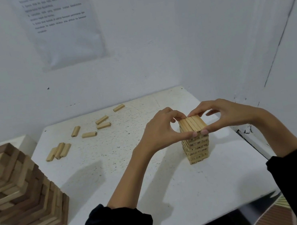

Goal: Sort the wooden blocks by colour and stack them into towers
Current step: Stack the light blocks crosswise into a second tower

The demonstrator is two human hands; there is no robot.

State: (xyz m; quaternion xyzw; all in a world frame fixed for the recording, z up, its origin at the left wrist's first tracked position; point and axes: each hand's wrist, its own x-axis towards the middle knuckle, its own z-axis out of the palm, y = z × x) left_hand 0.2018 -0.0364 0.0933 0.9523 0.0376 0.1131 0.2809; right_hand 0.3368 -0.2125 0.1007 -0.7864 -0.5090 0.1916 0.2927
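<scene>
A small tower of pale wooden blocks (196,148) with printed numbers stands on the white table (155,197), right of centre. My left hand (162,129) and my right hand (224,114) pinch its top layer of three blocks (191,124) between thumbs and fingers, from the near and far ends. Several loose pale blocks (59,150) lie flat on the far left part of the table. A big tower of mixed dark and light blocks (19,191) stands at the near left.
White walls close the table in at the back and right, with a printed sheet of paper (65,26) on the back wall. The table's right edge (253,141) runs close to the small tower. A lower white surface (25,141) sits behind the big tower.
</scene>
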